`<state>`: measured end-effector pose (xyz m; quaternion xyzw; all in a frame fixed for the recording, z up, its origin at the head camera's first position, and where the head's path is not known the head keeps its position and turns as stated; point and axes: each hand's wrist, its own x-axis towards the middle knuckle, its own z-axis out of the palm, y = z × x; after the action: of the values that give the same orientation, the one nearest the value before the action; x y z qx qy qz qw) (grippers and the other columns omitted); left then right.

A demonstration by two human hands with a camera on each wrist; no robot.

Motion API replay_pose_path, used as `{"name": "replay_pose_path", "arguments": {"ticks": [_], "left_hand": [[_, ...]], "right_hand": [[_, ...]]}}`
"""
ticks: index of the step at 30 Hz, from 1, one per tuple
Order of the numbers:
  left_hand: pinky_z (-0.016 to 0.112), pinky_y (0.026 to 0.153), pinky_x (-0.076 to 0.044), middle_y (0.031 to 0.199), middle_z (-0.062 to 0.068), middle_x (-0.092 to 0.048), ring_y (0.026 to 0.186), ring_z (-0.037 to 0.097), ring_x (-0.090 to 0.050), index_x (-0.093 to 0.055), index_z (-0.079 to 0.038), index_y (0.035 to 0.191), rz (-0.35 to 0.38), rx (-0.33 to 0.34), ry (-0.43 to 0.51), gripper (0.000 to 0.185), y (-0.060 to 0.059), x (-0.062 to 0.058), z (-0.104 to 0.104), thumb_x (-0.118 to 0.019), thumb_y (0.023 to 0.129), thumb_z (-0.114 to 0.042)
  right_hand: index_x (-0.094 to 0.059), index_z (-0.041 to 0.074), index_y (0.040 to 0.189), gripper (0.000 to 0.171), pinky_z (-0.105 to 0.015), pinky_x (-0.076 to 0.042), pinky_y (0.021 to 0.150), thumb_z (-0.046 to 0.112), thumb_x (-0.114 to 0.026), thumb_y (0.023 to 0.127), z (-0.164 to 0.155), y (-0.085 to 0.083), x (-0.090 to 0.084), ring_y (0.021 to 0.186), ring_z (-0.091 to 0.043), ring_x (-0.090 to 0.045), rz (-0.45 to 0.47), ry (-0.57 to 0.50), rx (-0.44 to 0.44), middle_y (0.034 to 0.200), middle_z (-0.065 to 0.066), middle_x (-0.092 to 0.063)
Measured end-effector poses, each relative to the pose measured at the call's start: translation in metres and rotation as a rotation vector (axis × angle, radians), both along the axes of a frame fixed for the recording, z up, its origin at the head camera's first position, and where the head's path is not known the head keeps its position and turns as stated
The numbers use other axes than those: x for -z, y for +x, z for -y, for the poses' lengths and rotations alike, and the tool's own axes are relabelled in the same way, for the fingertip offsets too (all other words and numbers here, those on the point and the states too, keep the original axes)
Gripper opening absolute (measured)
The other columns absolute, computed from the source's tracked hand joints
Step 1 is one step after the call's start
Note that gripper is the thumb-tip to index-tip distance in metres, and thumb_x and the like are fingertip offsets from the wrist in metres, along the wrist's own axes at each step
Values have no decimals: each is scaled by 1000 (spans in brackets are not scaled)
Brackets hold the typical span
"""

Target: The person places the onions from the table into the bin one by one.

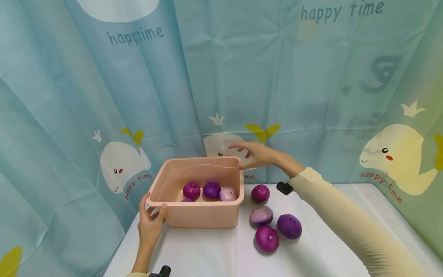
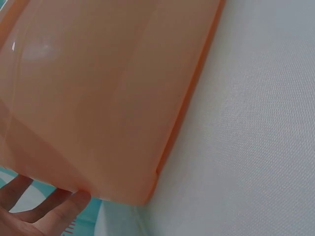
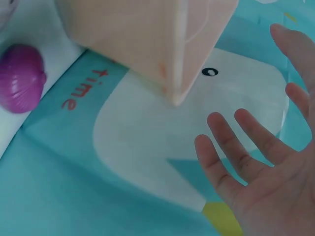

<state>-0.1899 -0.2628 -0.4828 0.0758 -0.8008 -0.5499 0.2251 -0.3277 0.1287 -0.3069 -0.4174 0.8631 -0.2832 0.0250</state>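
A pink plastic tub (image 1: 194, 202) stands on the white table and holds several purple onions (image 1: 211, 190). Its wall fills the left wrist view (image 2: 98, 98), and its corner shows in the right wrist view (image 3: 147, 34). My left hand (image 1: 151, 217) grips the tub's near left corner, thumb on the rim; its fingers (image 2: 44, 211) show under the tub's edge. My right hand (image 1: 250, 154) hovers with fingers spread just past the tub's far right corner, holding nothing, palm (image 3: 261, 172) bare. Several more purple onions (image 1: 267, 238) lie on the table right of the tub; one onion (image 3: 22, 78) shows in the right wrist view.
A blue curtain (image 1: 104, 96) printed with whales hangs close behind and to the left of the table. The white tablecloth (image 1: 207, 254) runs toward me in front of the tub. A black wrist mount (image 1: 284, 187) sits by my right sleeve.
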Motion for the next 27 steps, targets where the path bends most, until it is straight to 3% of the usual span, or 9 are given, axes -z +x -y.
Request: {"name": "replay_pose_path", "arguments": {"ticks": [7,14,22,27], "left_hand": [[34,81,-61,159,20,-39,117,46,-61,-21,-34,162,-3,7,4,76,0,0,1,-66,101,-35],[33,79,-61,158,22,-40,116,48,-62,-21,-32,162,0,2,0,75,0,0,2,-65,102,-35],[29,76,-61,156,24,-42,116,49,-62,-21,-31,162,2,2,6,75,0,0,2,-65,102,-35],[31,78,-61,156,23,-41,115,49,-62,-21,-32,162,-4,6,8,74,0,0,2,-65,102,-34]], "right_hand": [[-48,20,152,74,-49,-57,93,27,-83,87,-32,11,6,116,-32,-63,-33,8,40,144,-8,-57],[-50,22,151,72,-46,-58,88,29,-83,87,-51,19,14,100,-27,-70,-21,20,97,135,-13,-60],[-50,20,151,72,-43,-59,85,31,-83,87,-61,19,27,98,-24,-70,-41,29,110,131,-12,-63],[-49,19,151,73,-42,-59,85,29,-83,88,-64,19,37,100,-29,-70,0,6,110,133,-16,-61]]}}
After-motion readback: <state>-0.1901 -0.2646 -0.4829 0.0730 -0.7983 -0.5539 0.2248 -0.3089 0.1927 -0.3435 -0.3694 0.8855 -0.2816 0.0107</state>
